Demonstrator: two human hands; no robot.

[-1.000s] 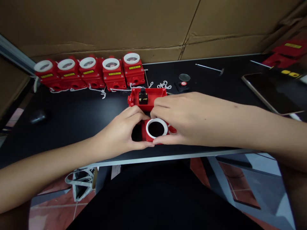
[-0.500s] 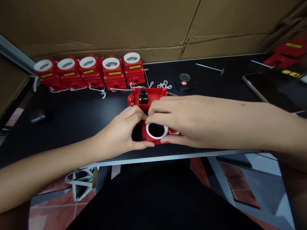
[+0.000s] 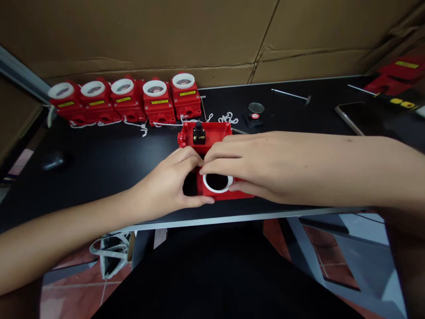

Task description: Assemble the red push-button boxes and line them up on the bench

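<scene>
A red housing cover (image 3: 226, 195) lies near the table's front edge, partly hidden by my hands. My left hand (image 3: 168, 184) grips its left side, with the thumb at the front and the fingers behind. On the cover sits a white ring (image 3: 217, 191) around a dark round opening. My right hand (image 3: 249, 166) closes over this ring from the right, its fingers at the back and its thumb on the near right rim. Just behind stands an open red box (image 3: 219, 130) with a black switch block (image 3: 199, 135) inside.
Several assembled red boxes (image 3: 157, 104) with white rings and cords stand at the back left. Behind my right hand lie a clear glass disc (image 3: 256, 107), a black part (image 3: 254, 118) and a T-handled tool (image 3: 290, 94). A phone (image 3: 352, 116) is at right, a mouse (image 3: 53, 161) at left.
My right hand has turned a little on the white ring; its thumb has slid up and to the right along the rim. My left hand keeps its hold.
</scene>
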